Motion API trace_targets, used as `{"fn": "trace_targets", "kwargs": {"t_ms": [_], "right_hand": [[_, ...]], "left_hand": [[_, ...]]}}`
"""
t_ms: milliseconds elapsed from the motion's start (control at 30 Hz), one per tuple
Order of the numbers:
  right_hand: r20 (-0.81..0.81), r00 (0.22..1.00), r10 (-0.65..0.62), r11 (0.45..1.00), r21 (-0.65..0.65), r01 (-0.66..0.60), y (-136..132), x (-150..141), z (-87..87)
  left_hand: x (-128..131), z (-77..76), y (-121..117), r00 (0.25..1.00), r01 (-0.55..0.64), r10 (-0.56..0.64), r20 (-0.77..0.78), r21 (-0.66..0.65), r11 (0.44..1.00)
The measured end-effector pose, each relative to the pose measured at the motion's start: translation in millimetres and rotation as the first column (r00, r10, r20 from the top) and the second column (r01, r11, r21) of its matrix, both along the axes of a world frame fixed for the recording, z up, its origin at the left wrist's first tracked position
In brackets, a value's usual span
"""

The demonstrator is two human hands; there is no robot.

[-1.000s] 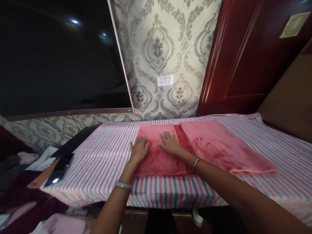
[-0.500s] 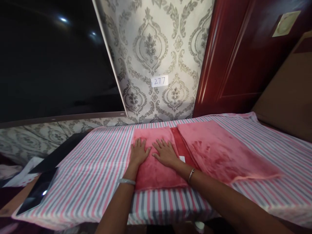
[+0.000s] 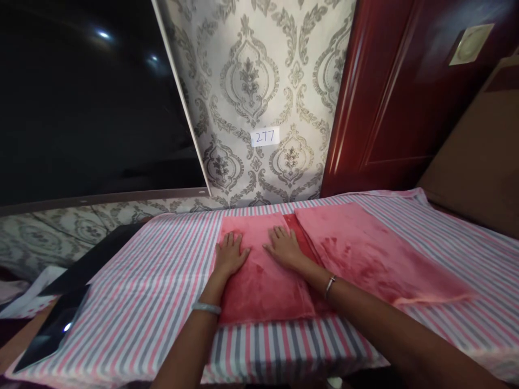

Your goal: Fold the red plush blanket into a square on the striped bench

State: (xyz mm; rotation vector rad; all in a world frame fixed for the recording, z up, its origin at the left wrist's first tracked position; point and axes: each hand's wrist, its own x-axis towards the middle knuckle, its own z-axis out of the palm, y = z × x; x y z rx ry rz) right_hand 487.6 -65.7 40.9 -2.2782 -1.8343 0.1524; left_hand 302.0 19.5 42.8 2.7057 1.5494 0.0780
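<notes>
A pink plush cloth lies on a striped tablecloth. Its left part is a smooth rectangular panel; its right part spreads wider, with darker brushed marks in the pile. Between them runs a deeper red strip. On the left panel's left edge rests my left hand, palm down with fingers spread. My right hand lies flat near that panel's right edge, beside the red strip, fingers stretched out. Neither hand grasps the fabric. A bracelet shows on each wrist.
A large dark screen stands at the back left. A tablet-like black device lies at the table's left edge. A paper marked 277 is on the patterned wall. Right of it are a dark red door and a brown box.
My right hand has slid right and slightly away across the left panel, towards the red strip. My left hand stays at the panel's left edge. The view has shifted slightly.
</notes>
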Motion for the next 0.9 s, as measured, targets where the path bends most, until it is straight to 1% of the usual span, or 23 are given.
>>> {"fn": "trace_targets", "kwargs": {"t_ms": [67, 133, 200, 267, 367, 467, 533, 600, 667, 767, 833, 900], "right_hand": [[-0.008, 1.000, 0.019, 1.000, 0.018, -0.019, 16.8, -1.6, 7.5], [-0.011, 0.999, 0.041, 0.998, 0.044, -0.040, 36.1, -2.9, 13.4], [-0.001, 0.999, 0.052, 0.995, 0.080, -0.052, 54.2, -1.8, 16.1], [0.017, 0.998, 0.064, 0.992, 0.112, -0.065, 68.3, 3.5, 13.8], [0.009, 0.999, 0.040, 0.995, 0.090, -0.041, 79.9, 18.1, 0.9], [-0.028, 0.999, -0.039, 0.998, 0.046, 0.040, 83.7, 32.4, -15.7], [-0.038, 0.997, -0.065, 0.997, 0.046, 0.067, 85.2, 37.3, -23.2], [-0.044, 0.996, -0.074, 0.996, 0.047, 0.076, 86.5, 38.4, -26.1], [-0.058, 0.995, -0.082, 0.996, 0.038, 0.084, 86.8, 37.8, -24.9], [-0.080, 0.994, -0.073, 0.997, 0.001, 0.073, 82.2, 38.3, -17.9], [-0.103, 0.992, -0.067, 0.997, -0.037, 0.063, 74.5, 41.1, -11.6], [-0.129, 0.989, -0.069, 0.996, -0.070, 0.060, 63.1, 44.4, -4.8]], "left_hand": [[2.5, 12.4, 8.3, 1.000, -0.008, 0.008, 0.000, -0.034, 0.999], [8.1, 23.6, 20.2, 1.000, -0.002, 0.002, 0.002, -0.016, 1.000], [16.4, 28.7, 33.8, 1.000, 0.022, -0.022, -0.001, 0.018, 1.000], [25.4, 25.2, 46.5, 0.999, 0.037, -0.037, -0.004, 0.037, 0.999], [35.1, 7.7, 60.7, 1.000, 0.023, -0.023, -0.003, 0.061, 0.998], [37.7, -9.6, 68.7, 1.000, 0.000, 0.000, -0.006, 0.079, 0.997], [37.1, -14.7, 71.4, 1.000, 0.004, -0.003, -0.011, 0.082, 0.997], [36.5, -15.3, 72.2, 1.000, 0.007, -0.006, -0.009, 0.071, 0.997], [36.5, -14.2, 71.1, 1.000, 0.005, -0.005, 0.014, 0.054, 0.999], [36.3, -12.6, 68.9, 0.995, -0.002, 0.003, 0.103, -0.002, 1.000], [34.5, -9.9, 70.3, 0.989, 0.000, 0.007, 0.150, -0.044, 0.999], [30.7, -3.4, 74.6, 0.986, 0.010, 0.005, 0.167, -0.085, 0.996]]}}
